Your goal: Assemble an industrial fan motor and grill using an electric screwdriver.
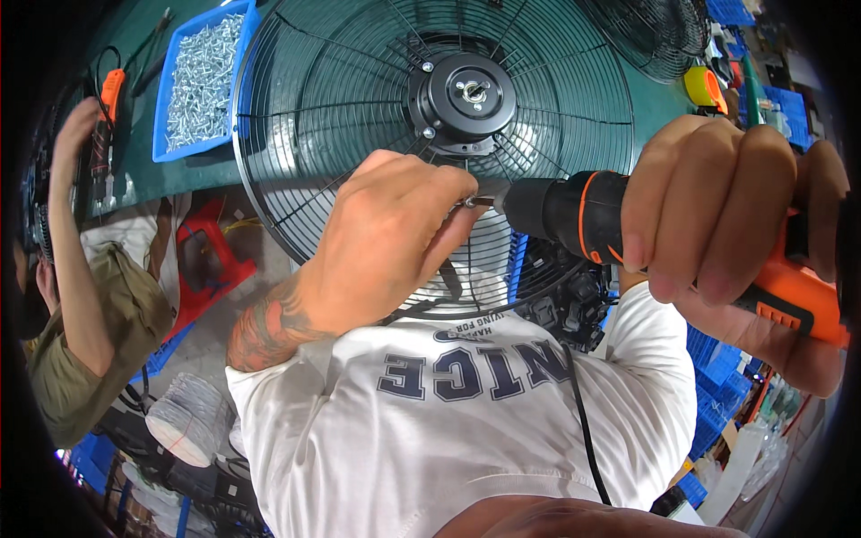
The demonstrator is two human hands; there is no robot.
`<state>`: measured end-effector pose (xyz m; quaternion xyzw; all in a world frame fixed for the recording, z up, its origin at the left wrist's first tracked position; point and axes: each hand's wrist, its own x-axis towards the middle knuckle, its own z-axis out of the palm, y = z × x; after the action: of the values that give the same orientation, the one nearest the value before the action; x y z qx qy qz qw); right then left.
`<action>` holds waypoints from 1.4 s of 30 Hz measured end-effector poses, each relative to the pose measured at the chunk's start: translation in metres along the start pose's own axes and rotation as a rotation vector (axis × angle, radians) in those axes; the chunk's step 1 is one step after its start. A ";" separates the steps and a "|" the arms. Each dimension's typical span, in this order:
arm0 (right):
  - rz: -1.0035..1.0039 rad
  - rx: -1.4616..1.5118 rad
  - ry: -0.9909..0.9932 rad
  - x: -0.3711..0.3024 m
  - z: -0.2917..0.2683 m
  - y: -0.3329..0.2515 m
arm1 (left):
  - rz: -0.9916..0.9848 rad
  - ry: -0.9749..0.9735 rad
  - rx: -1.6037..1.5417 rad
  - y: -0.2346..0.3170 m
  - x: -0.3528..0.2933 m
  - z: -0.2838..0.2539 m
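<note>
My right hand (717, 206) is wrapped round an orange and black power drill (569, 213) that points to the left. At the drill's bit, my left hand (386, 238) pinches a small silver screw (467, 203) between thumb and fingertips. Both hands are held above the near part of a round black wire fan guard (314, 143). In the guard's middle sits a black motor (466, 97) with a bare shaft and several silver screws round its rim. The fingers of my left hand partly hide the screw.
A blue bin (161, 134) full of screws stands left of the guard on the green table (143, 175). At the far left another person's arm (76, 251) reaches up beside an orange-handled tool (111, 94). Yellow tape (700, 88) and another guard (659, 31) lie at the far right.
</note>
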<state>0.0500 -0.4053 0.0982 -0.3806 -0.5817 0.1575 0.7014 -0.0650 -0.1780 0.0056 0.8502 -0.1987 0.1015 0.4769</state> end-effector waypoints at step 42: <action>0.230 0.029 0.297 -0.030 -0.018 0.042 | -0.488 0.563 -0.170 -0.095 -0.010 -0.068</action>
<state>0.0678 -0.4038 0.0461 -0.4536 -0.4218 0.1871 0.7624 -0.0313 -0.0732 -0.0359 0.7687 0.1407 0.1978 0.5918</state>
